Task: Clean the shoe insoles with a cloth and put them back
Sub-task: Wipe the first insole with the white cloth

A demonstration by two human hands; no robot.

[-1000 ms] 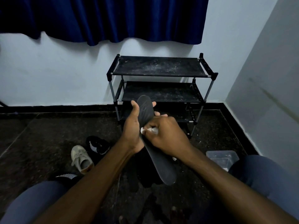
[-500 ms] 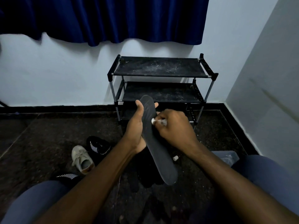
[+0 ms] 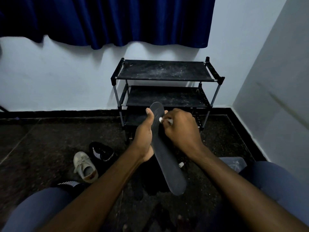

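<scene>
Up in front of the person, the left hand [image 3: 145, 139] grips a dark insole [image 3: 164, 153] from its left edge, thumb along the toe end. The right hand [image 3: 181, 129] pinches a small white cloth [image 3: 160, 119] against the insole's upper part. Behind stands a black shoe rack [image 3: 164, 76]; a beige shoe [image 3: 85, 166] and a black shoe [image 3: 102, 152] lie on the floor [image 3: 41, 144].

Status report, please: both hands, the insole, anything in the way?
Left hand grips black insole. Right hand pinches white cloth against it. Nothing blocking; beige shoe, black shoe lie on floor, apart.
</scene>
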